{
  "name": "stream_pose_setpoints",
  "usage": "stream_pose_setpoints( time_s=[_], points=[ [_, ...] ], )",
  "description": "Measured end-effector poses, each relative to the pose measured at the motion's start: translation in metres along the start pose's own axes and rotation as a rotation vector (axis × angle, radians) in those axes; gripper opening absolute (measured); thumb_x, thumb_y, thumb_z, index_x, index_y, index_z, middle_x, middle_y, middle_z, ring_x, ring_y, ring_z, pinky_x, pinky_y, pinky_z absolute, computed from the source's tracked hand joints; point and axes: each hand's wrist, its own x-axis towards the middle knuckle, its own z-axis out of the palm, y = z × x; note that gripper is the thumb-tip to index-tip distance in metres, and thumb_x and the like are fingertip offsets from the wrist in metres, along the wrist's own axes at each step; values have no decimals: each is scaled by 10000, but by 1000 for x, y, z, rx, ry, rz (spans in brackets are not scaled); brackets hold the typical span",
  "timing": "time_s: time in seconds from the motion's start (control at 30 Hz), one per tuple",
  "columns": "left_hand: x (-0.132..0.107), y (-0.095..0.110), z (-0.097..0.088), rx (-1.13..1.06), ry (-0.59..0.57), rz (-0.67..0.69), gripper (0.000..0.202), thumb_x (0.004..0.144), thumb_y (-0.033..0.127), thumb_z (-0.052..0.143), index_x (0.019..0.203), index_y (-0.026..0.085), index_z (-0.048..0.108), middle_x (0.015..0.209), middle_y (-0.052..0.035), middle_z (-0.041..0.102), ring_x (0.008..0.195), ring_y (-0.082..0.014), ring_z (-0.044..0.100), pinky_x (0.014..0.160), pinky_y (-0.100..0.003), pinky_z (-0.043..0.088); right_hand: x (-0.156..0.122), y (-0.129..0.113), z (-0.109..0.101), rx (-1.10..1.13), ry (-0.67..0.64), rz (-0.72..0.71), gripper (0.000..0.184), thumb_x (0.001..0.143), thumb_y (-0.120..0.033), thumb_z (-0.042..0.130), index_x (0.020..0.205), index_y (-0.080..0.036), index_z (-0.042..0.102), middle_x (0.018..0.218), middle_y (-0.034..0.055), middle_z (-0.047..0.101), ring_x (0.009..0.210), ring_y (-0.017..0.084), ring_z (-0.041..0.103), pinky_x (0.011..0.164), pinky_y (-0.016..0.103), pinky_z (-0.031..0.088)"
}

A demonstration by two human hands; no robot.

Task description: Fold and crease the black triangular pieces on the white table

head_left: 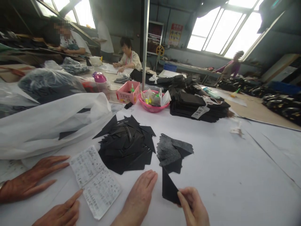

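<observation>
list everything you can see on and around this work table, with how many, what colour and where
black triangular pieces: a loose heap, black, table centre
grey triangular pieces: small stack, dark grey, right of the black heap
paper slip: one, white with writing, near edge, a co-worker's finger on it
co-worker's hands: two, at the near left, flat on the table
white plastic bag: one, translucent white, left, black pieces inside
pink bowl: one, pink, behind the heap
pink box: one, pink, left of the bowl
stacked black sheets: one pile, black, right of the bowl
seated people: several, far tables
left hand: flat on the table, empty
right hand: pinching a single black triangle
</observation>
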Motion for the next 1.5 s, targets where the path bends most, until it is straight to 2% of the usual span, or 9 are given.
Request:
stream_pose_setpoints(
  time_s=[0.07,0.2,0.3,0.47,0.63,0.93,1.07,1.17,1.5],
  points=[
    [1,0,3,14,3,18,643,760,-60,360,1361,137,476,1349,-116,543,1293,-222,499,1044,-435,526,29,-32,17,17,-127,-109,370,878,-554,576,898,-189,525,785,28,612,724,161,620,637,247,530],
    [2,-1,2,-5,-6,30,690,692,-62,361,1333,146,507,1346,-112,547,1289,-215,502,1049,-436,520,83,-80,78,-170,-159,-333,353,1003,-465,336,1094,-177,518,907,41,632,813,129,628,696,230,514],
    [3,-2,0,-2,2,26,662,714,-38,376,1325,178,513,1331,-90,567,1267,-207,525,1030,-425,534,105,-84,101,-350,-176,-384,239,932,-345,512,1107,-209,600,1023,46,630,872,140,614,751,253,483],
    [5,-1,-4,9,55,66,568,762,-34,387,1266,166,558,1287,-94,596,1225,-221,562,999,-416,559,123,-54,48,-661,-43,-360,192,916,-238,493,993,-230,669,1046,38,611,974,171,559,840,298,422],
    [7,3,-11,4,35,58,581,749,-54,377,1256,156,567,1297,-106,583,1248,-221,542,1010,-417,552,156,-26,-8,-871,97,-278,246,907,-275,547,1105,-166,642,1118,83,596,1055,237,518,869,348,408],
    [9,4,-15,-4,27,60,544,767,-49,383,1236,139,584,1275,-116,591,1231,-232,552,1002,-428,559,169,-11,-3,-938,2,-294,373,909,-199,531,1279,-160,558,1122,105,605,964,193,572,771,278,401],
    [10,4,-15,-12,21,56,562,757,-47,377,1244,144,581,1282,-110,588,1237,-229,549,1004,-428,559,174,-7,-9,-825,33,-275,267,905,-147,466,1111,-160,636,941,68,631,822,150,565,747,269,381],
    [9,4,-14,-16,17,55,574,749,-49,376,1252,142,577,1289,-111,584,1242,-231,545,1002,-429,559,184,2,-23,-674,123,-203,160,907,-256,532,961,-156,644,786,16,600,700,125,524,727,277,402],
    [10,2,-23,-229,18,-14,405,887,104,479,1271,216,549,1277,-84,590,1201,-196,575,994,-380,562,190,26,-42,97,333,-30,532,775,-661,612,921,-151,575,858,26,602,770,127,578,693,296,532]
  ],
)
